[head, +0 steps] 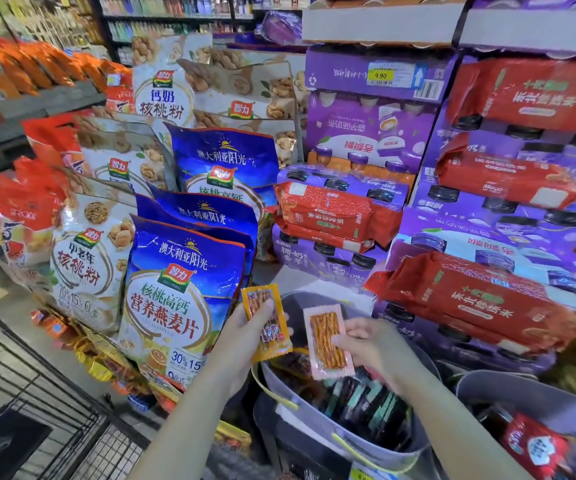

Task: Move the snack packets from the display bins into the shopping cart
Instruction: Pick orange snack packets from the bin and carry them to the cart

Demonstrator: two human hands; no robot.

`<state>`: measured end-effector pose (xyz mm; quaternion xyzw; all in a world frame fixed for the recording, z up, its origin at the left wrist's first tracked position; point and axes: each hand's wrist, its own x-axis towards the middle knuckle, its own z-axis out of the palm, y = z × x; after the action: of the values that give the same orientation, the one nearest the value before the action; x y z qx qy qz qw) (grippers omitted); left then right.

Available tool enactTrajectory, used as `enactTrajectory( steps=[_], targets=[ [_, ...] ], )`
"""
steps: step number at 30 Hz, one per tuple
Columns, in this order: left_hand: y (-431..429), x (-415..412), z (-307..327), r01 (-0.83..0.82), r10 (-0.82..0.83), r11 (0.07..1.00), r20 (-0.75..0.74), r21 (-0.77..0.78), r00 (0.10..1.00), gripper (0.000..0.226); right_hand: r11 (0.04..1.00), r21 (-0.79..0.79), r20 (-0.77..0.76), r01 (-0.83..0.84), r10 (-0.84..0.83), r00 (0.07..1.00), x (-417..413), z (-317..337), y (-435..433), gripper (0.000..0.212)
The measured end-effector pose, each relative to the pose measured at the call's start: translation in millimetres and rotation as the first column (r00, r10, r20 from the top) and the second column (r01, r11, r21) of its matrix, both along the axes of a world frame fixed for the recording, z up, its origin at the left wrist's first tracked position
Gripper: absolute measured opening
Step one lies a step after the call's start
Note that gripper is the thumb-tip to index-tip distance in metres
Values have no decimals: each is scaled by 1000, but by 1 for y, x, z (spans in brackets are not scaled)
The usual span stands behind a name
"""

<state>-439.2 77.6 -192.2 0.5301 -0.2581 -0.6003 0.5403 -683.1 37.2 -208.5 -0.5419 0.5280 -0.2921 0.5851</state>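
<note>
Both hands are loaded over the grey bin (309, 422). The left hand (245, 332) has its fingers curled round an orange packet (267, 323), thumb across the front, a firm enough hold. The right hand (373, 344) only pinches a pink packet (326, 341) by its right edge, with most of the packet hanging free above the dark packets in the bin.

The shopping cart (37, 393) sits low and well off to the left, so both packets have a sideways trip ahead. That's where I see the danger: the slick pink wrapper looks likely to slide out of that edge pinch on a quick swing, dropping back into the bin or onto the floor short of the cart. The blue bags (175, 289) stand just beside the left arm, and a wide sweep could topple them. A careless toss might also miss the cart's wire rim.
</note>
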Motion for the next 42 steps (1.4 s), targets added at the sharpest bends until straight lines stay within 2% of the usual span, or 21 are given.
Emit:
enactTrajectory(
  steps=[3,5,9,13,14,16,17,19,20,22,24,26,28,30,32,34,38,40,42],
  targets=[
    [5,0,2,62,-62,998,-4,-20,998,46,1000,9,227,-25,23,974,22,21,3,20],
    [8,-2,1,109,-108,992,19,-57,994,46,999,-17,269,-36,39,962,41,30,4,19],
    [11,-1,-4,86,-74,991,110,-107,991,31,995,-93,152,-43,57,987,68,30,1,13],
    [13,13,-8,14,-2,996,139,-85,990,29,996,-87,78,0,7,997,67,15,-15,6],
    [15,18,-9,-10,21,997,148,-80,989,28,997,-77,31,14,-11,999,64,8,-20,6],
    [17,27,-10,-37,46,997,144,-69,988,26,996,-88,-170,-29,13,985,60,-9,-29,10],
    [18,30,-10,-45,54,997,140,-65,989,26,989,-105,-312,-100,62,948,59,-20,-33,13],
    [20,35,-10,-69,77,996,138,-58,987,27,952,-111,-572,-284,173,802,60,-38,-37,19],
    [21,37,-10,-81,88,995,143,-57,986,26,927,-89,-651,-364,223,726,61,-46,-37,25],
    [22,38,-10,-89,97,994,160,-58,982,24,894,-24,-746,-447,282,603,67,-57,-35,45],
    [23,39,-9,-95,102,994,177,-51,979,22,873,2,-821,-488,280,498,72,-64,-34,51],
    [24,39,-8,-94,100,995,194,-43,976,23,895,45,-839,-444,275,470,76,-71,-34,51],
    [24,38,-7,-90,94,995,198,-32,976,24,910,73,-828,-408,283,484,77,-74,-36,52],
    [24,36,-6,-93,95,995,188,-18,977,24,914,30,-808,-404,260,528,75,-71,-37,34],
    [23,33,-5,-96,97,995,187,-12,978,24,930,-38,-756,-365,212,619,69,-61,-37,18],
    [22,30,-4,-100,99,995,185,-4,978,24,955,-122,-661,-271,126,739,57,-46,-35,11],
    [21,23,-2,-95,94,996,142,-2,985,24,983,-182,-273,-22,-29,962,35,-6,-24,8],
    [20,17,0,-92,92,996,108,-5,990,22,982,-180,-45,61,-70,997,33,15,-14,3],
    [18,9,2,-87,87,996,88,-8,992,22,978,-195,60,80,-69,996,37,29,-7,3]
  ],
)
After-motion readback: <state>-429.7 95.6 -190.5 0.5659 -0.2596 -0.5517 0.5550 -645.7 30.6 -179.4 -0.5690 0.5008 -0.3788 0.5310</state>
